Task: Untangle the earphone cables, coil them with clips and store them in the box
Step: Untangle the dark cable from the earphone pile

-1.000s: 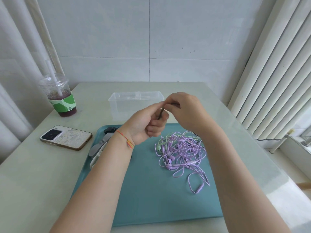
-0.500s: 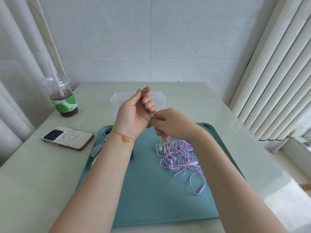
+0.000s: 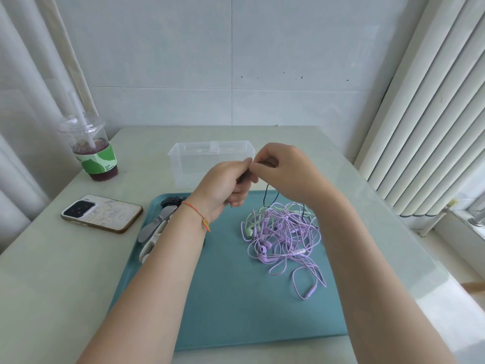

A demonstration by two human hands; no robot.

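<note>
Right between the two sets of fingertips, up above the far edge of the tray [image 3: 236, 311], both hands meet. The left hand [image 3: 223, 187] has its fingers curled in, pinching something dark and small — looks like the end of a black cable [image 3: 265, 195], though I can't make out exactly what the bit inside the fist is. The right hand [image 3: 286, 172] pinches at the same spot from the other side, thumb and forefinger touching the left hand's fingertips. From just below the right fingers the black cable drops down into the tangle of earphones [image 3: 283, 237], which sits on the tray below and a little right of the fingers — mostly lilac cords with a pale green one mixed in, all knotted together.

Just behind the fingers sits the clear plastic box [image 3: 199, 164], lid off, on the table [image 3: 52, 271]. Below and left of the left hand's wrist, partly hidden by the forearm, lie the clips [image 3: 154, 229] — grey, white and a dark one — on the tray's left side. Further left of the fingers there's a phone [image 3: 102, 213] lying face down, and beyond it an iced drink cup [image 3: 91, 153] with a straw.
</note>
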